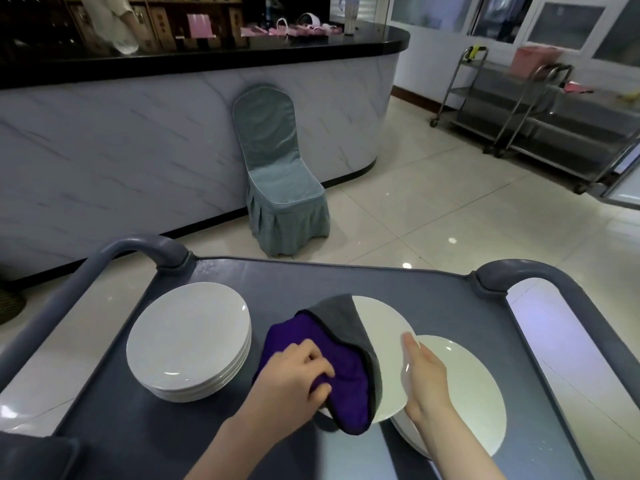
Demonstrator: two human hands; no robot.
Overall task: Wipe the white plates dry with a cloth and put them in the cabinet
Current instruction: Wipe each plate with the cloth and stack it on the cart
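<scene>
1. While the left hand point(298, 379) bunches the purple-and-grey cloth point(346, 362) in curled fingers over a white plate point(381, 337), the right hand point(424, 379) lays straight fingers along that plate's rim.
2. That plate overlaps a second plate point(464, 396) at right; a plate stack point(188, 341) sits left of the cloth on the grey cart point(277, 278).
3. Beyond the cart, a covered chair point(277, 174) stands against the counter point(138, 133).

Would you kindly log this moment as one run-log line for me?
wiping | left hand grips cloth on plate | right hand steadies plate rim | plate stack sits on cart
</scene>
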